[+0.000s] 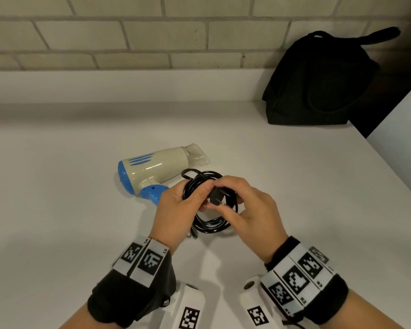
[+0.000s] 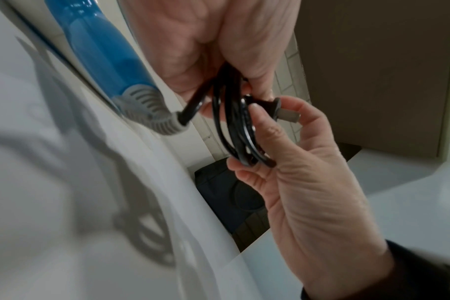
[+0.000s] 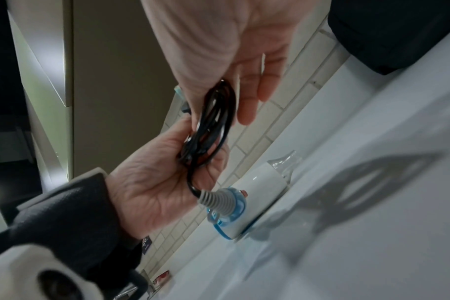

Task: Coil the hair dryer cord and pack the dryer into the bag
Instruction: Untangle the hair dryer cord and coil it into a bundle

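Note:
The cream and blue hair dryer (image 1: pixel 152 169) lies on its side on the white counter (image 1: pixel 57 210), nozzle pointing right. Its black cord (image 1: pixel 211 223) is gathered into a coil of several loops, lifted just in front of the blue handle (image 2: pixel 100 56). My left hand (image 1: pixel 176 207) grips the coil's left side, with the loops running through its palm (image 3: pixel 154 182). My right hand (image 1: pixel 249 203) reaches across the coil and pinches the black plug (image 2: pixel 268 105) between thumb and forefinger, prongs pointing right. The black bag (image 1: pixel 318 84) stands at the back right against the wall.
A brick wall (image 1: pixel 128 39) with a white ledge runs along the back of the counter. The counter's right edge (image 1: pixel 389 167) falls away beside the bag. A grey strain relief (image 3: pixel 213 200) joins the cord to the dryer handle.

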The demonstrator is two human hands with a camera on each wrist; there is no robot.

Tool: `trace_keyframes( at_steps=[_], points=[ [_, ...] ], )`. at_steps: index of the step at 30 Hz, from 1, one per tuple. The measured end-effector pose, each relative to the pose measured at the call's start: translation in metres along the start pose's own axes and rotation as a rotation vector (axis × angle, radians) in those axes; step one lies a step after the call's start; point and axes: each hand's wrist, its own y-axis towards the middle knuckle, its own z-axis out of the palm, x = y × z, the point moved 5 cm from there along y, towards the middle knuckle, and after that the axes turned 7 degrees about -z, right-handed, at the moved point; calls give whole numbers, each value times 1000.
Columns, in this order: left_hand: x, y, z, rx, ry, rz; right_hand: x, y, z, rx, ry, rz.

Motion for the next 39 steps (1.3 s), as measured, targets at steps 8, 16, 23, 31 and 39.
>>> trace_keyframes(
  at_steps=[8, 16, 23, 31, 39],
  points=[
    [4, 3, -3, -43, 96, -31, 8, 7, -5, -35, -267, -162],
    [1, 0, -10, -147, 227, 71, 26, -3, -2, 89, -27, -217],
    [-1, -1, -10, -99, 204, 136, 48, -13, -5, 198, -83, -322],
    [1, 5, -13, 24, 215, 180, 48, -15, -38, 49, 33, -316],
    [-7, -17, 5, 414, 463, 230, 15, 42, -74, -279, 545, 35]
  ],
)
